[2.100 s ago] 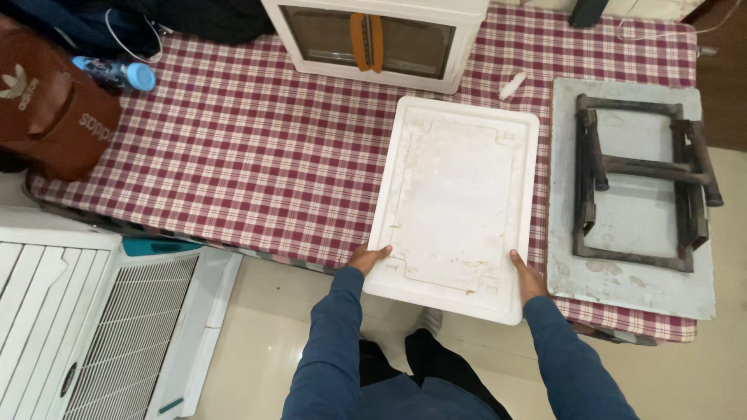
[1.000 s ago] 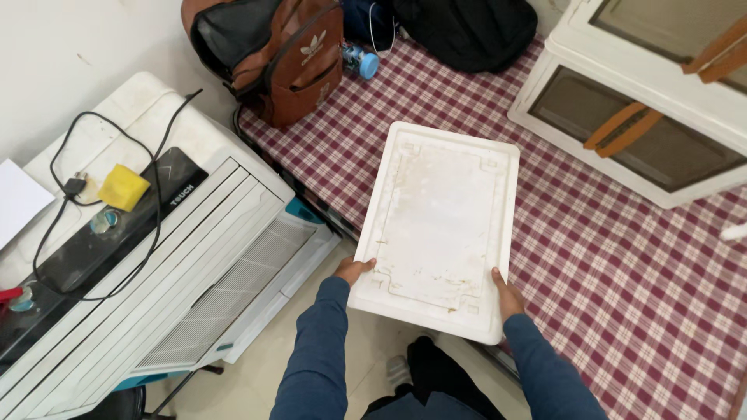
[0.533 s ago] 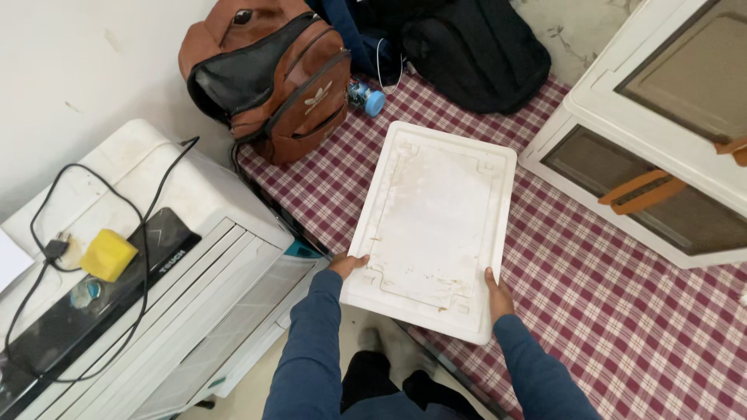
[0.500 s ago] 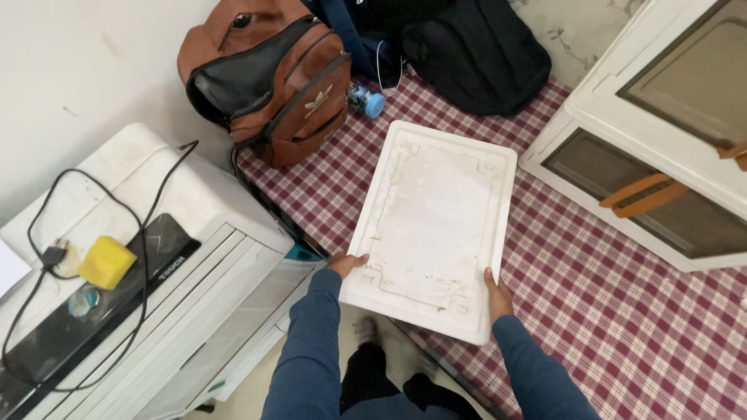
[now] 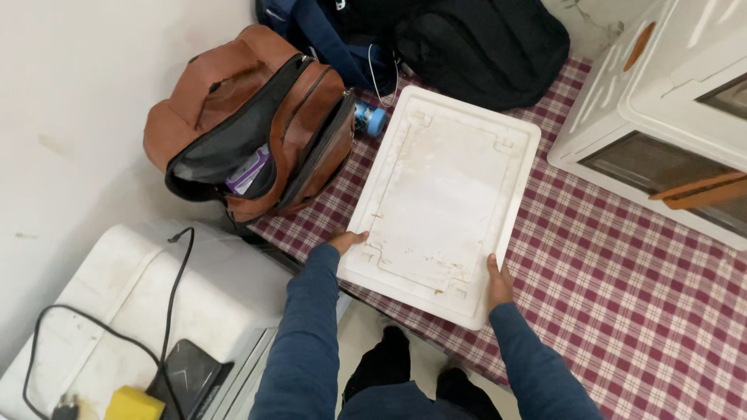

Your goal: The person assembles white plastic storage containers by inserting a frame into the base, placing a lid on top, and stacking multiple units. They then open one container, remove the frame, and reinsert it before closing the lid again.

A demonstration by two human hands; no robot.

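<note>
Two hands are clamped on the near corners of the white foam lid (image 5: 447, 198): the left hand (image 5: 345, 240) and right hand (image 5: 498, 282), fingers curled under its edge. Compared with half a second earlier, the lid has been carried leftward over the checked tablecloth (image 5: 622, 264), and it is now held just beside the brown backpack (image 5: 249, 124).

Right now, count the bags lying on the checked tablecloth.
3: an open brown leather backpack at the left, a dark blue bag behind it, and a black fabric backpack beyond the white plastic tray. More may sit out of frame.
</note>
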